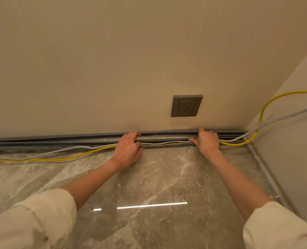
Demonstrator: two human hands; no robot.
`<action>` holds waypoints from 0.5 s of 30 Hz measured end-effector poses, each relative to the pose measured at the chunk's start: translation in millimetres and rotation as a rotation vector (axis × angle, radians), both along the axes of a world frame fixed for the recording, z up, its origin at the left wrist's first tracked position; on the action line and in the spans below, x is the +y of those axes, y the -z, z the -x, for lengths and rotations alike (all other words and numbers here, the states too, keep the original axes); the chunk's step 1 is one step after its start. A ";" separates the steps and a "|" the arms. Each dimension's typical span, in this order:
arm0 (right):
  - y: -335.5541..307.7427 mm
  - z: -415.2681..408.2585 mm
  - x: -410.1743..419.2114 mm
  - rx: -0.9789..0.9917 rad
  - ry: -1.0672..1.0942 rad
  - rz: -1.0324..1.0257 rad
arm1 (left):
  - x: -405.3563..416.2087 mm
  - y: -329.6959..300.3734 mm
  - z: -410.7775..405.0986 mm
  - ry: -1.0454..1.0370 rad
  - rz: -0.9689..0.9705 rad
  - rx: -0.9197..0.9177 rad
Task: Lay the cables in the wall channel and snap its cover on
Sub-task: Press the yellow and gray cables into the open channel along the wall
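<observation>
A grey slotted wall channel [167, 145] runs along the foot of the wall where it meets the floor. A yellow cable [68, 158] and a white cable [59, 151] lie partly inside it between my hands and trail loose over the floor to the left. A long grey cover strip [59, 137] sits along the wall just above the channel. My left hand [128, 150] rests on the channel, fingers pressing the cables at its edge. My right hand [207, 141] presses the cables into the channel further right, fingers spread over them.
A grey wall socket [186, 106] is above the channel. At the right corner both cables rise up along the side wall [293, 141]. The polished marble floor [158, 186] reflects a ceiling light. My cream sleeves fill the lower corners.
</observation>
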State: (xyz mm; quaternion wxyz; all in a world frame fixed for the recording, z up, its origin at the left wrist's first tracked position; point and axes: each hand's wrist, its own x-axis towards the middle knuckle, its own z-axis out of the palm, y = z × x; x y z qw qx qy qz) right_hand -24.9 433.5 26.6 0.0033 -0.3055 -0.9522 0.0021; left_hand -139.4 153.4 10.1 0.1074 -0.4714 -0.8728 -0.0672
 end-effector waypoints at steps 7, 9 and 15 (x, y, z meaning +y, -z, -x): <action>7.5 -9.1 1.4 0.058 0.028 0.037 | 51.2 2.5 -17.8 0.190 0.098 -0.092; 7.6 -13.8 0.5 0.083 0.028 0.046 | 62.3 5.5 -21.1 0.195 0.120 -0.095; 13.5 -32.0 -7.4 0.149 -0.006 0.014 | 66.3 16.2 -33.1 0.101 0.115 -0.114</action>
